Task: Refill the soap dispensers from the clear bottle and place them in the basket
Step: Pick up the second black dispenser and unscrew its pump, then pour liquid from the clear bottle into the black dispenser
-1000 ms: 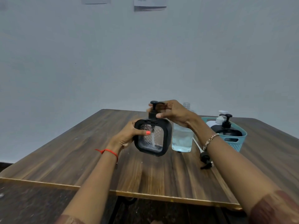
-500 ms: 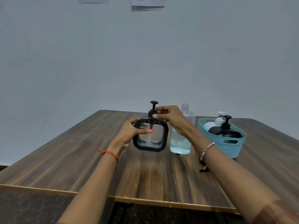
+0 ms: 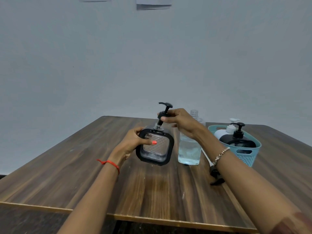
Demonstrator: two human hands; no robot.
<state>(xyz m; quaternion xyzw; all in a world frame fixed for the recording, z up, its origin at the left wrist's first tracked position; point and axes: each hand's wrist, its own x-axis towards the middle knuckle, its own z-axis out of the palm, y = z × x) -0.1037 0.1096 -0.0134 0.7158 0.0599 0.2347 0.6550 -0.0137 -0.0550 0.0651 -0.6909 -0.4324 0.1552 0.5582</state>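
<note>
Black-framed square soap dispenser (image 3: pixel 156 147), slightly tilted, low over the table (image 3: pixel 76 166) beside the clear bottle (image 3: pixel 189 149); the left hand (image 3: pixel 133 142) curls round its side, thumb across the face, while the right hand (image 3: pixel 181 123) pinches the collar of the pump (image 3: pixel 164 113) at the neck (threaded or free, cannot tell). Judged step: working the pump thread. Brace the body upright, turn the collar squarely, keep it clear of the basket (image 3: pixel 246 153)

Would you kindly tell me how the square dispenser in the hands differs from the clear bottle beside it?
The square dispenser has a black frame and pump; the clear bottle is frameless, its neck open. The dispenser is tilted in the left hand; the bottle stands upright. Both have see-through walls.
</note>
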